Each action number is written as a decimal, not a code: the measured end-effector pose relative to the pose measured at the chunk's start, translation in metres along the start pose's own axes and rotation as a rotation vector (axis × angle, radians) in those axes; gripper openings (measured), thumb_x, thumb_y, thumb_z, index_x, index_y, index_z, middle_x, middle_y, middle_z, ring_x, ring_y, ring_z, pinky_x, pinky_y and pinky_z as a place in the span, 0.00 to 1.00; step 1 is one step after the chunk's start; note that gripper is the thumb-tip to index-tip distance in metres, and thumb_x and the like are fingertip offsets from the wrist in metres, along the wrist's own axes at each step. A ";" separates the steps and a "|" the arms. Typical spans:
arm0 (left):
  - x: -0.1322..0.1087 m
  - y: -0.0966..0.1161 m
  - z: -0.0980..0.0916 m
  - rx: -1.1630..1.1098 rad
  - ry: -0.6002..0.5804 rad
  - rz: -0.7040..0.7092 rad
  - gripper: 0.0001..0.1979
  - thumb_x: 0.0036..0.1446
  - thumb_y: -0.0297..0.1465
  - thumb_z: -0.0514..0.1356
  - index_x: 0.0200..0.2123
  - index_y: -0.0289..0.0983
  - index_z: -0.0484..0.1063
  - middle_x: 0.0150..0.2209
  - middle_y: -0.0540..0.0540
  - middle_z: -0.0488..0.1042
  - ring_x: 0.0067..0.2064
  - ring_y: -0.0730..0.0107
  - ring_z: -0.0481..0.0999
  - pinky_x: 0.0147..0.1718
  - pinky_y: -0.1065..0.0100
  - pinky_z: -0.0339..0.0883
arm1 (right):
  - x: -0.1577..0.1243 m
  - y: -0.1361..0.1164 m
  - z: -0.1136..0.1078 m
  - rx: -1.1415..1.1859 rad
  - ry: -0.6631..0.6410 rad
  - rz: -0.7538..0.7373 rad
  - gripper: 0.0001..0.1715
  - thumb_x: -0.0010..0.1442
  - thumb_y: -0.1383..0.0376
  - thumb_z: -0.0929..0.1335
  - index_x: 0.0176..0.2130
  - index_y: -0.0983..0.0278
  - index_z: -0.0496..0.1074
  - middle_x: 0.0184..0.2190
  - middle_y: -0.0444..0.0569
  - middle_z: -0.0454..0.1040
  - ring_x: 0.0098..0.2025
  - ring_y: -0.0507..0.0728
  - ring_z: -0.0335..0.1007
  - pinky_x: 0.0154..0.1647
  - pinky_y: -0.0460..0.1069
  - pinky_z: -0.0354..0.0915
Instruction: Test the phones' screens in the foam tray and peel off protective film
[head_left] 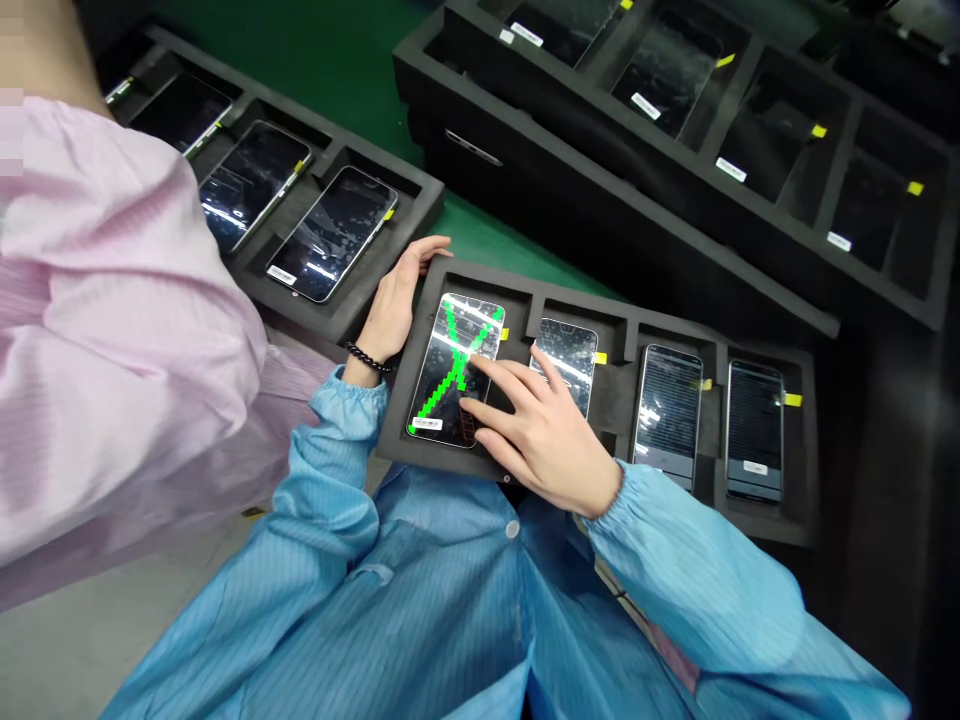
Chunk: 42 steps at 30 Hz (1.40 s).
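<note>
A black foam tray (517, 275) lies in front of me with several smartphones in its compartments. My left hand (394, 305) grips its left end, fingers curling over the far corner. Over the leftmost smartphone (442, 400) is my right hand (544, 430), fingers spread and a fingertip at the screen. Thick green lines cross that screen in an X shape, beside a white barcode label. My right hand partly covers the second smartphone (562, 345). The third smartphone (667, 410) and the fourth smartphone (754, 425) show rows of text on their lit screens.
Another foam tray with dark phones (337, 230) stands at the left, beside a person in a pink sleeve (112, 300). Stacked black trays (600, 210) holding phones rise at the back right. A green table surface (487, 235) shows between them.
</note>
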<state>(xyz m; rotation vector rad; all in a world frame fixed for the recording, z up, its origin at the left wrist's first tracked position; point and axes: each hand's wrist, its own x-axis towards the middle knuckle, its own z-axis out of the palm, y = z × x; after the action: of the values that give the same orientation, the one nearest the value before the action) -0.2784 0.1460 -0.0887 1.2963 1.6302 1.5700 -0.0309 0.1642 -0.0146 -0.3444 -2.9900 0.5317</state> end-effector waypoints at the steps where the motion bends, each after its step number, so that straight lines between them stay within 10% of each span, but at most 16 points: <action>1: 0.000 0.000 0.000 -0.003 0.004 0.003 0.31 0.69 0.53 0.38 0.56 0.43 0.70 0.53 0.45 0.77 0.55 0.62 0.75 0.59 0.55 0.68 | -0.005 -0.003 0.000 0.015 -0.003 0.003 0.22 0.73 0.58 0.59 0.55 0.61 0.76 0.68 0.58 0.62 0.66 0.65 0.61 0.71 0.73 0.48; 9: 0.000 0.002 0.002 0.025 0.009 0.012 0.31 0.70 0.51 0.36 0.56 0.42 0.70 0.53 0.45 0.77 0.57 0.63 0.75 0.61 0.53 0.66 | -0.019 -0.013 -0.008 0.204 0.015 0.000 0.24 0.74 0.59 0.58 0.44 0.61 0.80 0.64 0.54 0.69 0.63 0.62 0.65 0.73 0.69 0.48; 18: 0.001 -0.004 0.002 -0.001 0.033 -0.027 0.31 0.66 0.56 0.40 0.54 0.49 0.72 0.53 0.48 0.78 0.56 0.59 0.75 0.61 0.50 0.66 | -0.046 0.054 -0.035 -0.004 0.404 0.382 0.25 0.74 0.59 0.55 0.51 0.60 0.78 0.65 0.53 0.66 0.65 0.65 0.63 0.72 0.69 0.48; 27: 0.000 -0.005 0.002 -0.012 0.060 -0.024 0.28 0.65 0.56 0.44 0.53 0.52 0.75 0.51 0.48 0.80 0.54 0.56 0.76 0.59 0.45 0.64 | -0.057 0.083 -0.014 -0.208 0.228 0.495 0.25 0.74 0.58 0.56 0.58 0.60 0.74 0.70 0.55 0.60 0.65 0.65 0.60 0.71 0.70 0.48; 42: -0.001 -0.006 0.004 0.027 0.082 -0.028 0.35 0.65 0.58 0.38 0.54 0.48 0.74 0.50 0.48 0.80 0.55 0.59 0.76 0.57 0.55 0.65 | -0.069 0.034 -0.008 -0.084 0.125 0.333 0.22 0.74 0.58 0.58 0.55 0.59 0.77 0.70 0.54 0.59 0.66 0.63 0.59 0.72 0.69 0.46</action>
<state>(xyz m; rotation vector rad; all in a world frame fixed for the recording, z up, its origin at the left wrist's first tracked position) -0.2761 0.1476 -0.0953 1.2317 1.7173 1.6087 0.0437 0.1818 -0.0217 -0.8590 -2.8514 0.3925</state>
